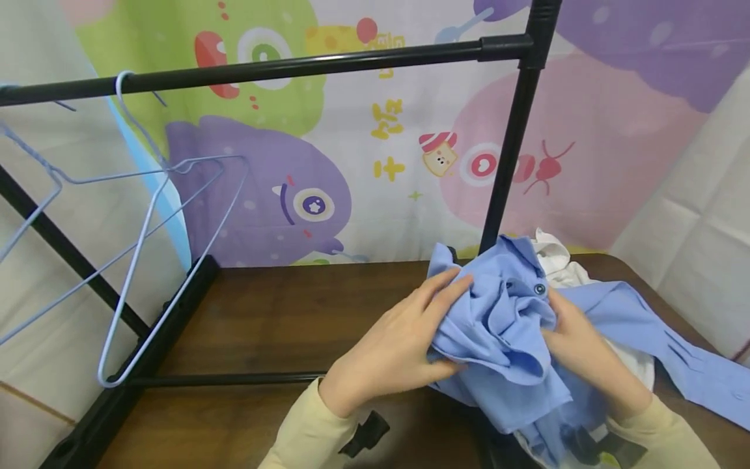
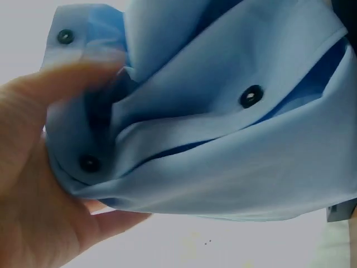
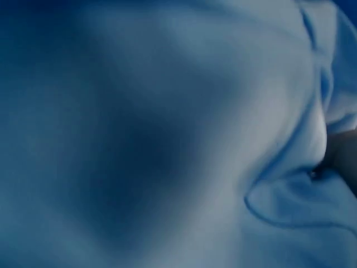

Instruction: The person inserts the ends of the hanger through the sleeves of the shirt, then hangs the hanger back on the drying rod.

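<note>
Head view, shirt point(image 1: 498, 332): blue, bunched, in front of the rack's point(image 1: 328, 64) right-hand post, a sleeve trailing away from it.
Left hand point(image 1: 392, 342): half open, thumb and fingers gripping the shirt's edge.
Right hand point(image 1: 588, 348): thumb over the shirt, holding it; fingers hidden.
Hangers point(image 1: 166, 170): on the rack's bar.
White cloth point(image 1: 553, 257): beside the rack's right-hand post, partly under the shirt.

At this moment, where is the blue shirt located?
In the head view, the blue shirt is right of centre, held between the left hand and the right hand, in front of the black upright post.
</note>
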The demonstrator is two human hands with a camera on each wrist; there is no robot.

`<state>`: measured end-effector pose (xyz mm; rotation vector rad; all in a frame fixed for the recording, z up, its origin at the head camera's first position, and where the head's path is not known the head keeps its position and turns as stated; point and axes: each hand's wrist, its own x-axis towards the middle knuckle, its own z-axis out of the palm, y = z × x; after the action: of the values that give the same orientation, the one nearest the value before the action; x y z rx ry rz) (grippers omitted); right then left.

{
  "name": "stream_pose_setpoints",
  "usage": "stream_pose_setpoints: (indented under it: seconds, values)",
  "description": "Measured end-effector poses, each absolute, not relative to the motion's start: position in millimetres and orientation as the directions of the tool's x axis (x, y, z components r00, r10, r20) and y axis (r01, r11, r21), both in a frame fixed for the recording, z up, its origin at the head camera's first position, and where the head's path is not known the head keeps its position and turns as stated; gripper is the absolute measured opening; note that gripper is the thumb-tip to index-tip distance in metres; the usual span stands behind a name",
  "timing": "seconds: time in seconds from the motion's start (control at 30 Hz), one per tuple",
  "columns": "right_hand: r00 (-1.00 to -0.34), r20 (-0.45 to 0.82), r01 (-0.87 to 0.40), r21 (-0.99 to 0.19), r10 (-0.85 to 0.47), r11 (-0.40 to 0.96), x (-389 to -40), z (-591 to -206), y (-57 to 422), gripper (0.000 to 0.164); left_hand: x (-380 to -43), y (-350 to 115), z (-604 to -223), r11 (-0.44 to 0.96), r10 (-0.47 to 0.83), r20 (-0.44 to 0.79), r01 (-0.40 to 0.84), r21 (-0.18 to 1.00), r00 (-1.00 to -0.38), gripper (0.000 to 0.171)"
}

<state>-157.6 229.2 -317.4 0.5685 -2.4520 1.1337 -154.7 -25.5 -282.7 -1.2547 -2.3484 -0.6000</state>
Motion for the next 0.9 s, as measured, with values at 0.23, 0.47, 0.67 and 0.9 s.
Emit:
stream_pose_setpoints:
  seconds: [0.23, 0.47, 0.67, 0.9]
  values:
    - [-0.746, 0.656, -0.517, -0.462, -0.114, 0.721, -144, -303, 206, 0.024, -151, -37, -283, 0.451, 0.636, 0.478, 0.794, 0.407, -0.606, 0.097]
    - [-0.672, 0.725, -0.641, -0.466, -0.152, 0.610, -142, -276, 188, 0.028, -148, -43, -276, 0.337, 0.487, 0.662, 0.822, 0.459, -0.569, 0.062]
    - [-0.641, 0.741, -0.681, -0.432, -0.197, 0.592, -145, -255, 166, 0.036, -150, -54, -270, 0.291, 0.312, 0.788, 0.842, 0.454, -0.532, 0.041]
    - [-0.639, 0.725, -0.745, -0.499, -0.258, 0.442, -154, -243, 146, 0.050, -144, -65, -264, 0.342, 0.146, 0.871, 0.850, 0.400, -0.469, 0.039]
